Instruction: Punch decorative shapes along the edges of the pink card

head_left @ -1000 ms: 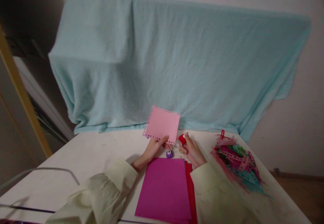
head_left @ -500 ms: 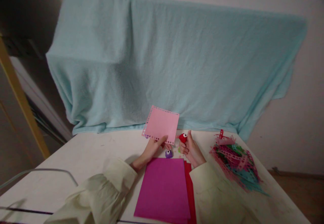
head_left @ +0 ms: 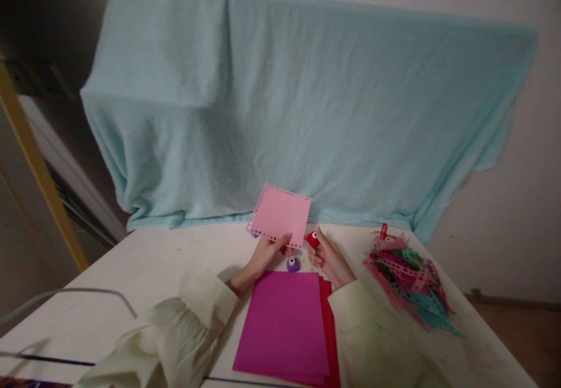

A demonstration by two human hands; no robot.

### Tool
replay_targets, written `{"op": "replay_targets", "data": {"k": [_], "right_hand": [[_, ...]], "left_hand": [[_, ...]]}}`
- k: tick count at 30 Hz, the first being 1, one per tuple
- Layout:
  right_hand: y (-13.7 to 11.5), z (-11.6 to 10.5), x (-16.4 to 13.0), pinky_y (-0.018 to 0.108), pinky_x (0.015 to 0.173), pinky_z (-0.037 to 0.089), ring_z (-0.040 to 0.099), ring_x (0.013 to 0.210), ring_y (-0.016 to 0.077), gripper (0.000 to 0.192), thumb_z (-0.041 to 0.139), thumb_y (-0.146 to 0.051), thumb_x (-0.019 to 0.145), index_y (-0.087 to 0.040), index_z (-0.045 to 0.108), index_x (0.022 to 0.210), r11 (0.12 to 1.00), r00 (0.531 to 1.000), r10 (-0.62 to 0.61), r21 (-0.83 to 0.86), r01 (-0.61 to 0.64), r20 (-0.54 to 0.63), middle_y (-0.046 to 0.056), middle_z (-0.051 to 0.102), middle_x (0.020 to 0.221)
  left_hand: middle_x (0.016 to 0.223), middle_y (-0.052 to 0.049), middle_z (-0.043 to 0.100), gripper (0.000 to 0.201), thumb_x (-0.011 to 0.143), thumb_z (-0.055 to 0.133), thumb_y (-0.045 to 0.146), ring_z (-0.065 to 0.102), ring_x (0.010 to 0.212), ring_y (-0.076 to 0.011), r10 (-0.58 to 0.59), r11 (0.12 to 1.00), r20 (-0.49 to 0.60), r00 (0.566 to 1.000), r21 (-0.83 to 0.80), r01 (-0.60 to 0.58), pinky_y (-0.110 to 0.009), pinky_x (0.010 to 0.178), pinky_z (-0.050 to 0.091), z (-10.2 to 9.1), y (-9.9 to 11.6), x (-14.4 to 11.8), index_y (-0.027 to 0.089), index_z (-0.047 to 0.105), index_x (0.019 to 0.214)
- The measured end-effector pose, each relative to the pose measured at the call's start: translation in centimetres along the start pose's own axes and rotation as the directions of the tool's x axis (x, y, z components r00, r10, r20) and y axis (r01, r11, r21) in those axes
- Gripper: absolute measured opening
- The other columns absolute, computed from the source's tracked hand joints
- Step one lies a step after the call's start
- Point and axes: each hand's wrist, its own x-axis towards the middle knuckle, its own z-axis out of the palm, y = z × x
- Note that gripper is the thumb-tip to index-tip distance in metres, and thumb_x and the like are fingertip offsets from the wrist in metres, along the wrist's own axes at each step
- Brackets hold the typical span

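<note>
While the left hand (head_left: 267,252) pinches the lower edge of a pale pink paper square (head_left: 280,215) between thumb and fingers, holding it upright above the surface (head_left: 175,259), the right hand (head_left: 329,257) is curled closed around a small red punch (head_left: 312,239), just beside the sheet's lower right corner. The square has rows of small holes along its left, top and bottom edges. A purple punch (head_left: 293,264) sits on the surface between the two hands, touching neither. Close in front of the person lies a magenta sheet (head_left: 284,324) on top of a red sheet (head_left: 332,329), whose right edge peeks out. Off to the right, well apart from the hands, is a heap of punched paper strips (head_left: 407,286) in pink, red and teal. A light blue blanket (head_left: 284,107) hangs behind the surface.
</note>
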Motion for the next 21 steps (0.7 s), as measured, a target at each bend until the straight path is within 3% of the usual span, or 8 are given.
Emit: {"op": "replay_targets", "data": {"k": [10, 21], "right_hand": [[0.04, 0.21, -0.22, 0.022, 0.041, 0.019, 0.025, 0.040, 0.0044, 0.050, 0.050, -0.064, 0.084, -0.017, 0.049, 0.068, 0.994, 0.997, 0.000, -0.109, 0.008, 0.073, -0.005, 0.042, 0.057], [-0.07, 0.34, -0.34, 0.021, 0.042, 0.020, 0.027, 0.040, 0.0046, 0.044, 0.054, -0.061, 0.083, -0.018, 0.051, 0.074, 0.991, 0.998, -0.053, -0.120, 0.056, 0.021, -0.004, 0.048, 0.061]], "left_hand": [[0.058, -0.007, 0.066, 0.042, 0.086, 0.055, 0.044, 0.060, 0.058, -0.0184, -0.020, 0.999, -0.052, 0.998, 0.043, 0.022, -0.029, 0.066, 0.045, 0.26, 0.74, -0.37, 0.013, 0.063, 0.059], [0.058, -0.007, 0.065, 0.043, 0.088, 0.052, 0.044, 0.059, 0.058, -0.0184, 0.024, 1.000, -0.024, 0.999, 0.010, -0.024, -0.030, 0.068, 0.046, 0.01, 0.47, -0.25, 0.014, 0.063, 0.059]]}}
